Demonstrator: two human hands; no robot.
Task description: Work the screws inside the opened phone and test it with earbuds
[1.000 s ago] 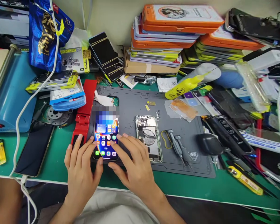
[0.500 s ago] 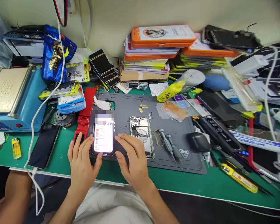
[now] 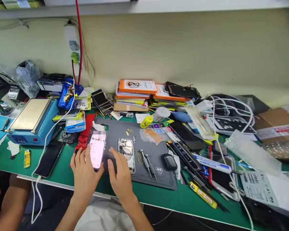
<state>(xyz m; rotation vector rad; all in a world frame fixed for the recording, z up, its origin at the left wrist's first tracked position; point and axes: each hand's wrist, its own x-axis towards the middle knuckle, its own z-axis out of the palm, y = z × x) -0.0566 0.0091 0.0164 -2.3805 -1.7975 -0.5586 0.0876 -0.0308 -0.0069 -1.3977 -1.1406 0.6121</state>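
A lit smartphone shows a white list on its screen, its top blurred out. My left hand is closed about its lower part, fingers along the left edge and thumb by the bottom right corner. Just right of the phone, my right hand is held open over the dark repair mat, its fingers apart and holding nothing. Beyond that hand lies an opened phone body with its inner parts showing. A red clamp lies left of the lit phone, partly behind my left fingers.
Two small screwdrivers and a black case lie on the mat. A blue heating plate machine, a dark phone and a white cable are at left. Tools, including a yellow cutter, crowd the right. Another person's arm shows lower left.
The view has tipped up and widened, bringing in the shelf, power strip and more of the right side. My left index finger now overlaps the phone's left edge; the phone looks slightly turned.
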